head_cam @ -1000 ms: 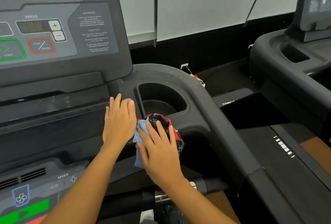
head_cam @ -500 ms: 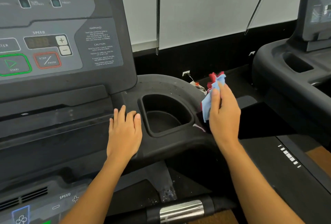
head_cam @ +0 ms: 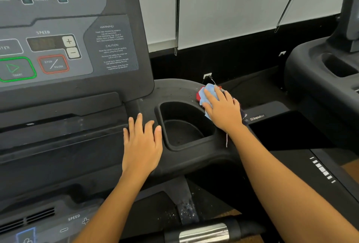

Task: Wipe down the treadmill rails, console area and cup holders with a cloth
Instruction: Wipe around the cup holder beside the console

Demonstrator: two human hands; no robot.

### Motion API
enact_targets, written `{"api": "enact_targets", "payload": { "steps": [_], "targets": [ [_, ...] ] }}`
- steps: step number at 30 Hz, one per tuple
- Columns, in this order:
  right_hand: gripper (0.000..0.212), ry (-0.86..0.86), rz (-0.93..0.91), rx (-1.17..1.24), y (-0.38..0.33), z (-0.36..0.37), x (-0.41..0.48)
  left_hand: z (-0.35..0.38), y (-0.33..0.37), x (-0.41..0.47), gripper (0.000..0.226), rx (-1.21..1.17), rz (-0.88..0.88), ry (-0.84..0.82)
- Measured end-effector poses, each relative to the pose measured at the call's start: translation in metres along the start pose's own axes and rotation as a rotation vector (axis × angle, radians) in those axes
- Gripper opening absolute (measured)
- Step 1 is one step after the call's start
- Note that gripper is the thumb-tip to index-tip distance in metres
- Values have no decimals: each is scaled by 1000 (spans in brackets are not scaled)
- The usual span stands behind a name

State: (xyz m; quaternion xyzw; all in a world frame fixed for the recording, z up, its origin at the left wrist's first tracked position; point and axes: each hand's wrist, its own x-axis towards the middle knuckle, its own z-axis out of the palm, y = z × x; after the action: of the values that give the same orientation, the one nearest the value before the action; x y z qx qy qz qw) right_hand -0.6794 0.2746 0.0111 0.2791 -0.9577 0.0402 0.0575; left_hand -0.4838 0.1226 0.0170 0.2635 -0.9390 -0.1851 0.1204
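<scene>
The treadmill console [head_cam: 64, 48] fills the upper left, with speed buttons and a stop/pause key. Right of it lies a dark cup holder [head_cam: 182, 130] set in the black surround [head_cam: 174, 89]. My right hand [head_cam: 223, 109] presses a blue and red cloth [head_cam: 206, 92] flat onto the surround at the cup holder's far right rim. A loose thread hangs below that wrist. My left hand [head_cam: 142, 145] rests flat, fingers apart, on the surround just left of the cup holder, holding nothing.
A second treadmill [head_cam: 320, 79] stands at the right with its own cup holder. A chrome-banded handlebar [head_cam: 204, 234] crosses the bottom. The running deck's side rail [head_cam: 322, 170] lies lower right. A wall outlet [head_cam: 207, 76] sits behind the cloth.
My right hand lifted the cloth from the cup holder's near rim, swung it right, and has now set it down on the far right rim. My left hand stayed put.
</scene>
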Motion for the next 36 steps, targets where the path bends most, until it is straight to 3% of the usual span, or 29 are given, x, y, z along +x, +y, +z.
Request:
{"api": "enact_targets", "payload": {
  "steps": [9,16,21,30,36],
  "targets": [
    [49,27,-114,-17,9,2,-4,4,-1,5,48,37,22,10],
    [50,-31,-90,18,5,-2,9,7,-2,5,70,87,64,29],
    [54,-115,-92,58,-20,-6,44,6,0,6,52,83,27,10],
    [53,-215,-262,105,-89,-5,78,6,0,6,76,69,26,23],
    [54,-277,-387,141,-130,-4,78,6,1,7,78,55,15,29]
  ]
}}
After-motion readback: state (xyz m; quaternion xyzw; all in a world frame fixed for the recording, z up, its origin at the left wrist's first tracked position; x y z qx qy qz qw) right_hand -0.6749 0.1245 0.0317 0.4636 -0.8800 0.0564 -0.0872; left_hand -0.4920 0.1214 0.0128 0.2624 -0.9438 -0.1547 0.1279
